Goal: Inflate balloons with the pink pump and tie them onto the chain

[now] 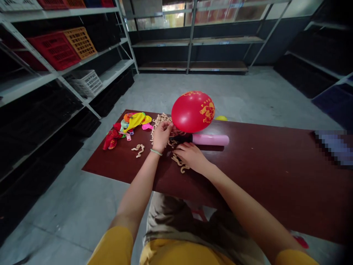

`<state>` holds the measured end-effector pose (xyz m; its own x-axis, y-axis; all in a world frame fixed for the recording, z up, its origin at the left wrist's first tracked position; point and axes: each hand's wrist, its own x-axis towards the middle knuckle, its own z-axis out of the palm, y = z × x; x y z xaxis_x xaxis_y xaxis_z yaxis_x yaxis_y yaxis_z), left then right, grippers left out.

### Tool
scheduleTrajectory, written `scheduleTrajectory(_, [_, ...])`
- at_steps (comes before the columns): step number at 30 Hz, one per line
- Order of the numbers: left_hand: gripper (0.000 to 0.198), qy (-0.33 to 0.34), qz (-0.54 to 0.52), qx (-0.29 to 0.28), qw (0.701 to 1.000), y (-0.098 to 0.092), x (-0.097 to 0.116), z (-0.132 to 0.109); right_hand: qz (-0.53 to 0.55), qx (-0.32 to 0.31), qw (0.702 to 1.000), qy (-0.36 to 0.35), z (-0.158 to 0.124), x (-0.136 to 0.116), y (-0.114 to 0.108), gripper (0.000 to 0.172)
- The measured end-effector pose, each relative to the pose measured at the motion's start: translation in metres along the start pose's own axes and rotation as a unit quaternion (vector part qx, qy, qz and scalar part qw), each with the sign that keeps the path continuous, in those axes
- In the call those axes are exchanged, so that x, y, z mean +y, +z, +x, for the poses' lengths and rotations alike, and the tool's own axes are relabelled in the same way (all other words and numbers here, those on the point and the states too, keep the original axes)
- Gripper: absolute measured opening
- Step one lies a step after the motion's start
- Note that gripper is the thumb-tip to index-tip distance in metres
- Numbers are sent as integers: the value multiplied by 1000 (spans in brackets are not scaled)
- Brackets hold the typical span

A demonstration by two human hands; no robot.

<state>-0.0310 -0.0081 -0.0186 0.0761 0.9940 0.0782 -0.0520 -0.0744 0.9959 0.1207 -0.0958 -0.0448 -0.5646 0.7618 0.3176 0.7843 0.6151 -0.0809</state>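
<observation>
My left hand [162, 135] is closed in a pinch at the neck of an inflated red balloon [190, 114] with yellow printed figures. The balloon floats or rests just above the table's far edge. Lower and to the right, my right hand [191, 156] reaches palm down with its fingers stretched over a few beige twisted strips [184, 169]; its fingertips are partly hidden. Between the hands and the balloon lies a balloon pump [211, 140] with a pink barrel and black end. Behind my left hand is a heap of similar beige curly pieces [161, 118].
Uninflated balloons [135, 121] in several colours lie at the left of the brown table [261, 165], near a loose beige strip [139, 150]. A blurred object [336, 147] sits at the right end. Shelves with crates [55, 49] stand left, more shelving [190, 40] behind.
</observation>
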Motion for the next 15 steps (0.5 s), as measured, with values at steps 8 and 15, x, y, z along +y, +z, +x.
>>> scheduleTrajectory(8, [16,-26,-30,-18,999,3,-3,1,97,91,990,46,-2,3,-16,26])
scheduleTrajectory(15, [18,-27,-40,-40,998,5,-8,1,178,242,949,92,9,16,-83,23])
